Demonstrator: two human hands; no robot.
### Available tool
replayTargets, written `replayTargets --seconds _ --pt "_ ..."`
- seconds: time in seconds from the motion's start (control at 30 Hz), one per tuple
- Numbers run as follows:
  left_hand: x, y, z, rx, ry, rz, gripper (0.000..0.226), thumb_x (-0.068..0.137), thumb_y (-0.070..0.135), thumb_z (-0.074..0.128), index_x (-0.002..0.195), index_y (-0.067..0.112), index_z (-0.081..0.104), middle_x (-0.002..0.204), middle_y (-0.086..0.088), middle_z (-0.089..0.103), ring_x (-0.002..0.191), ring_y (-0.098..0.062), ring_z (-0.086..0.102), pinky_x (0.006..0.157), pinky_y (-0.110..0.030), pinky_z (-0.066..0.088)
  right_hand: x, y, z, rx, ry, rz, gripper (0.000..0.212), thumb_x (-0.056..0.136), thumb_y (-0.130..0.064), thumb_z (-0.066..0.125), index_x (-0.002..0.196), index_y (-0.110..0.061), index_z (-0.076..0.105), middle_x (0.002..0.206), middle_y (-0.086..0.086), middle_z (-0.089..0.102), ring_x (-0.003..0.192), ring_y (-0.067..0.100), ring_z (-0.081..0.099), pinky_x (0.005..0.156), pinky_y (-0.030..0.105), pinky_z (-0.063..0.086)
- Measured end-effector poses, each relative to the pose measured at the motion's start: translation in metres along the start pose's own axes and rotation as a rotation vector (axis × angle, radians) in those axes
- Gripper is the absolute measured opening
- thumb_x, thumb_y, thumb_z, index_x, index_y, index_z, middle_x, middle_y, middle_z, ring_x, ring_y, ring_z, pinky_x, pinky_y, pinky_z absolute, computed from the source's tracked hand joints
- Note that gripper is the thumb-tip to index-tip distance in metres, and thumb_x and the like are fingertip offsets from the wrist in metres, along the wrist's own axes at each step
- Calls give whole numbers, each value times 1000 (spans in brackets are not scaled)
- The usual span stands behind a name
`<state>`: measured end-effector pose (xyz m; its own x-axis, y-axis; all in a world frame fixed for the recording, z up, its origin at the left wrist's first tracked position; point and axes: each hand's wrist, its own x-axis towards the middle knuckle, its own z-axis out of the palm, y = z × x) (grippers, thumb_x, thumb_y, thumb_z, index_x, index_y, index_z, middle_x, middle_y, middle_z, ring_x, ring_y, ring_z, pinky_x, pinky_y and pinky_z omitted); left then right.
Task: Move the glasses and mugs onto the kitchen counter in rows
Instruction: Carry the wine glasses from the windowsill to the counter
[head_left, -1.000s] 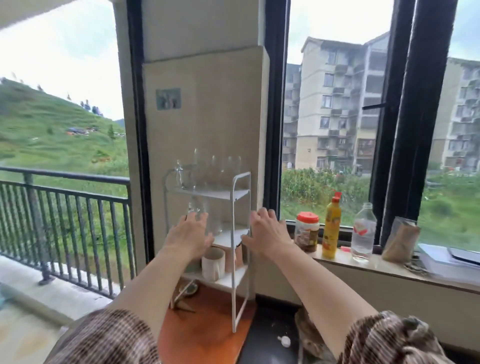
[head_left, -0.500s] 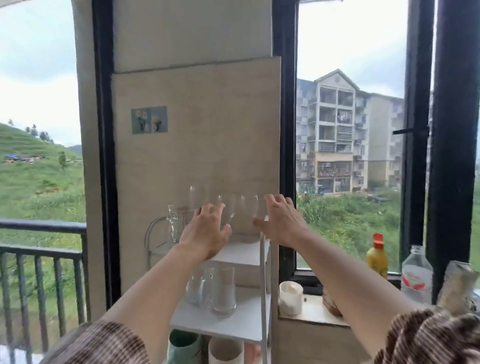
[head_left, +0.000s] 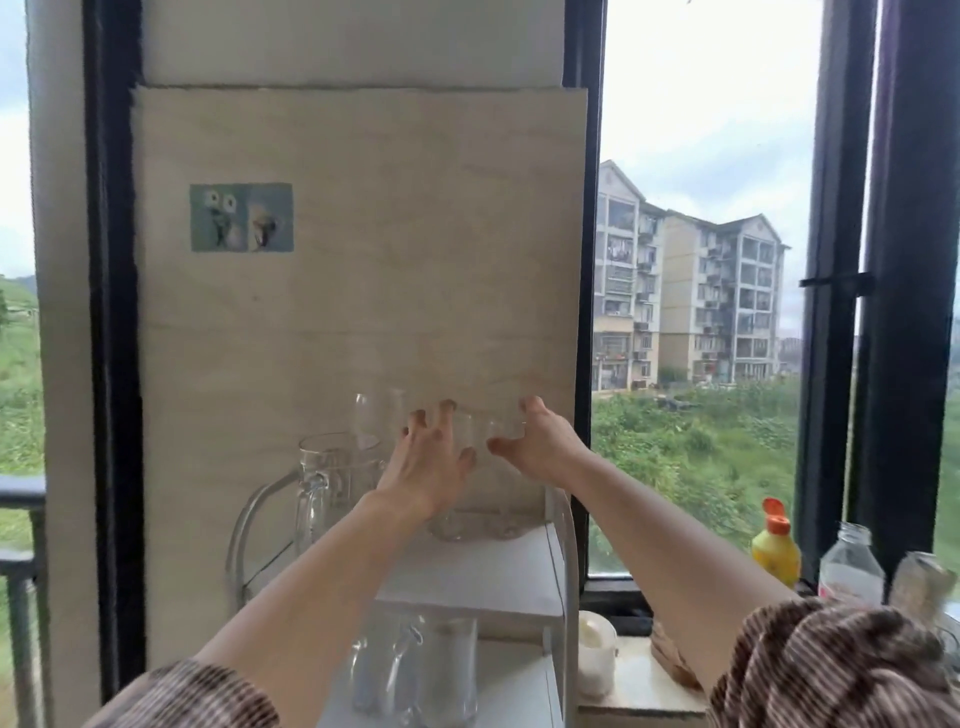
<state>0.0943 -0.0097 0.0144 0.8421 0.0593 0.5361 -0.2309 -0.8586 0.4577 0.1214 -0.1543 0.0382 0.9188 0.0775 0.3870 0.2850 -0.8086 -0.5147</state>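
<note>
You are viewing one white shelf rack (head_left: 563, 561). On its top shelf you are counting four clear vessels: one handled glass mug (head_left: 324, 483), one tall glass (head_left: 376, 418) and two front glasses (head_left: 452, 525) (head_left: 505, 524). On the shelf below you are seeing at least two lower glasses (head_left: 447, 670); overlap is preventing an exact count. On the window sill (head_left: 639, 686) you are counting one white cup (head_left: 596, 662), one yellow bottle (head_left: 769, 553), one clear bottle (head_left: 850, 569) and one blurred container (head_left: 922, 582). Two hands are showing: one left hand (head_left: 431, 467), one right hand (head_left: 543, 449).
</note>
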Motion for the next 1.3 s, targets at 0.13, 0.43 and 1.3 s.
replayTargets --seconds 0.13,0.43,1.3 --pt "4 -2 7 -76 11 0 55 90 31 57 138 17 33 132 -19 43 116 -39 50 93 -37 40 5 1 4 133 1 47 74 82 -40 69 139 -7 35 133 11 53 117 27 54 82 28 42" --pt "-15 7 -3 -147 242 173 61 87 31 64 137 18 31 125 -12 41 96 -33 57 73 -32 39 -10 2 -6 324 105 -25 79 74 -39 79 137 -8 44 131 8 54 115 22 54 84 26 42" --pt "-247 314 121 -584 -45 252 83 76 23 78 141 2 32 137 -21 45 118 -34 53 102 -44 44 -346 254 -237 234 381 296 75 69 -26 85 131 -7 48 110 4 59 98 17 57 82 26 46"
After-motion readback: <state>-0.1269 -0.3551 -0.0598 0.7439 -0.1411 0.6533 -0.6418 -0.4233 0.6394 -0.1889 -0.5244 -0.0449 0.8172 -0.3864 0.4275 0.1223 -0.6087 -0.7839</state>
